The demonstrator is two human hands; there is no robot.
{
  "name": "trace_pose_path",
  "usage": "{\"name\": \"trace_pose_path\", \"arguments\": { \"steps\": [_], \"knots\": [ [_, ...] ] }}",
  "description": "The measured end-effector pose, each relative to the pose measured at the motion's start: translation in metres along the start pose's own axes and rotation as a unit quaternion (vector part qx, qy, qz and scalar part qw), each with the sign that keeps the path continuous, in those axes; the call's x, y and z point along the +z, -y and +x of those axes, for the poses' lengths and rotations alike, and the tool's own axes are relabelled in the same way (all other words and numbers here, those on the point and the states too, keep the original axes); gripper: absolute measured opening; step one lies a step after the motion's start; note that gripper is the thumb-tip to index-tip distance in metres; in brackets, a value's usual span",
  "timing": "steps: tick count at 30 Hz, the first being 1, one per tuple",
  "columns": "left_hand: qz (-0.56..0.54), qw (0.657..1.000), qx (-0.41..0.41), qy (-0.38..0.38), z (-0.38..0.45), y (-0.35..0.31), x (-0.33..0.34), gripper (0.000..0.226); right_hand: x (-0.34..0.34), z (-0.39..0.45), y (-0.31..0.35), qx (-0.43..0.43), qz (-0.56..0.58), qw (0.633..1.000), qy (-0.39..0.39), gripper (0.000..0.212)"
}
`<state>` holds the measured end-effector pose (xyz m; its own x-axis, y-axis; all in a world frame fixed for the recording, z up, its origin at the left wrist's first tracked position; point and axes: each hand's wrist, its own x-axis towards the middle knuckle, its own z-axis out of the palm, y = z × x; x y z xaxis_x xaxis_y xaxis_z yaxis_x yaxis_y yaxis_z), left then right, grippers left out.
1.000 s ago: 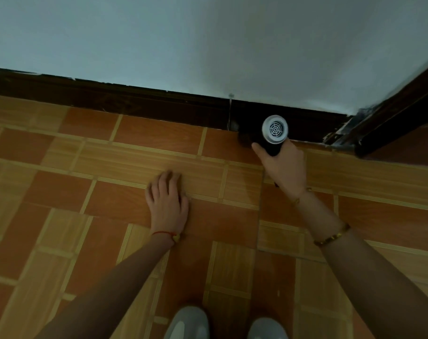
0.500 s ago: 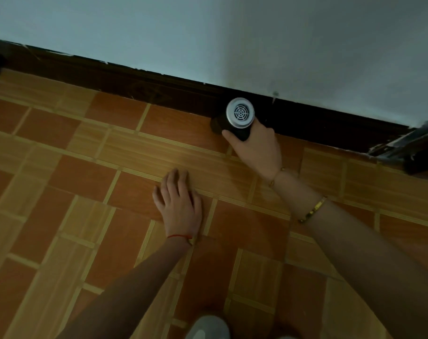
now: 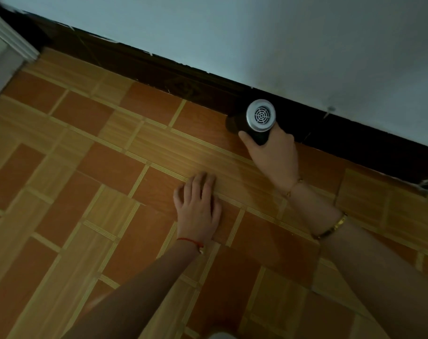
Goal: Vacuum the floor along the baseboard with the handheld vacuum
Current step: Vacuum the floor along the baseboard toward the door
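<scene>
Left hand point(image 3: 198, 211) lies flat on the floor point(image 3: 90, 182), its grip spread and empty. Right hand point(image 3: 273, 152) wraps the handheld vacuum point(image 3: 258, 121), nozzle down against the dark baseboard point(image 3: 159, 72). Likely risks: the nozzle scraping the baseboard, or lifting off the floor and missing dust.

orange and tan patterned floor tiles point(image 3: 139, 165), dark brown baseboard point(image 3: 159, 72), silver-grilled black vacuum point(image 3: 260, 118).
</scene>
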<state>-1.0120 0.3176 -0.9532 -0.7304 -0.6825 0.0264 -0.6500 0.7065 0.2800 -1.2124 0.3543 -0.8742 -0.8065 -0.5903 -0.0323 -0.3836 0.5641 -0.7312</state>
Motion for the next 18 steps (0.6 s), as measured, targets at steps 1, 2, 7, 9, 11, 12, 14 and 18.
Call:
{"name": "trace_pose_path", "arguments": {
  "steps": [1, 2, 7, 9, 11, 12, 14, 18],
  "knots": [
    [0.005, 1.000, 0.014, 0.006, 0.001, 0.004, -0.002, 0.051, 0.003, 0.002, 0.003, -0.001, 0.003, 1.000, 0.005, 0.061],
    [0.007, 1.000, 0.023, 0.012, 0.003, 0.007, -0.003, 0.052, 0.006, 0.005, 0.007, -0.002, 0.004, 1.000, 0.010, 0.060],
    [0.011, 1.000, -0.011, -0.009, 0.010, 0.019, -0.007, 0.052, 0.029, 0.021, 0.027, -0.025, 0.014, 0.999, 0.038, 0.058],
    [0.013, 1.000, -0.012, -0.011, 0.011, 0.022, -0.006, 0.052, 0.040, 0.028, 0.037, -0.034, 0.014, 0.998, 0.055, 0.059],
    [0.009, 1.000, -0.011, -0.006, 0.010, 0.022, -0.006, 0.052, 0.051, 0.036, 0.049, -0.041, 0.014, 0.996, 0.075, 0.060],
    [0.006, 1.000, -0.013, -0.002, 0.010, 0.022, -0.006, 0.052, 0.055, 0.040, 0.054, -0.044, 0.013, 0.996, 0.082, 0.061],
    [0.001, 1.000, -0.018, 0.003, 0.011, 0.021, -0.007, 0.053, 0.061, 0.046, 0.062, -0.051, 0.008, 0.994, 0.095, 0.062],
    [-0.003, 1.000, -0.017, 0.011, 0.012, 0.023, -0.007, 0.054, 0.061, 0.049, 0.059, -0.052, -0.007, 0.995, 0.081, 0.063]
  ]
}}
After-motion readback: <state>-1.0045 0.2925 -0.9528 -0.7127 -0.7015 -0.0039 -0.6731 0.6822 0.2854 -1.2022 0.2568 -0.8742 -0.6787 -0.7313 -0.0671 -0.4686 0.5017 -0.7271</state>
